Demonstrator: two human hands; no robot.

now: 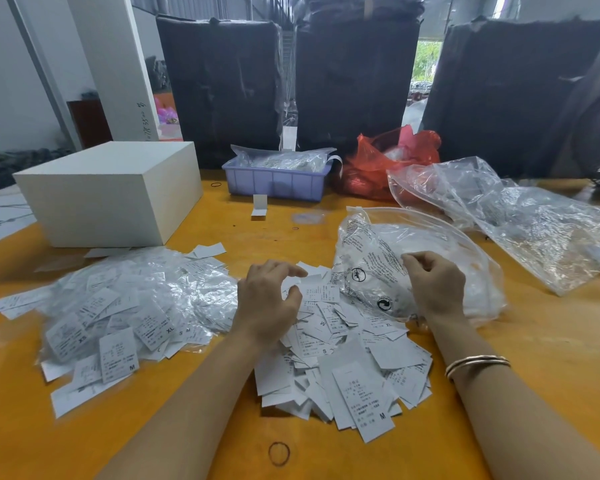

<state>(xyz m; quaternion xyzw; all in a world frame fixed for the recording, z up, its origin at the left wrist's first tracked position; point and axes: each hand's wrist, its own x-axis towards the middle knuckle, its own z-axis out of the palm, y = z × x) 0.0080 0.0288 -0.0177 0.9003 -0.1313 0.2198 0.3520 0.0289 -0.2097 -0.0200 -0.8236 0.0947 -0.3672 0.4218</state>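
Work at the orange counter (222,427). Three black bales (354,81) stand along its far edge, and a white box (108,192) sits at the far left corner. Crumpled clear bags (534,223) lie toward the right edge.

At the left edge, locate the heap of bagged labels (125,306). Size marks XS, XL, S and M are readable on them; the smaller print is not. At the near centre lies the heap of loose labels (354,368), with S and M readable.

The printed bag (371,268) lies just right of centre, touching the loose labels. It carries a recycling symbol, a crossed-out warning symbol and text too small to read. A lilac tray (278,183) at the far centre holds filled clear packets.

Your left hand (271,303) is over the loose labels, fingers curved, thumb and forefinger apart. The thumb tip meets one label (321,292) marked S; whether it grips cannot be told. Your right hand (437,289) has curled fingers pinching the printed bag's film.

A rubber band (279,453) lies at the near edge.
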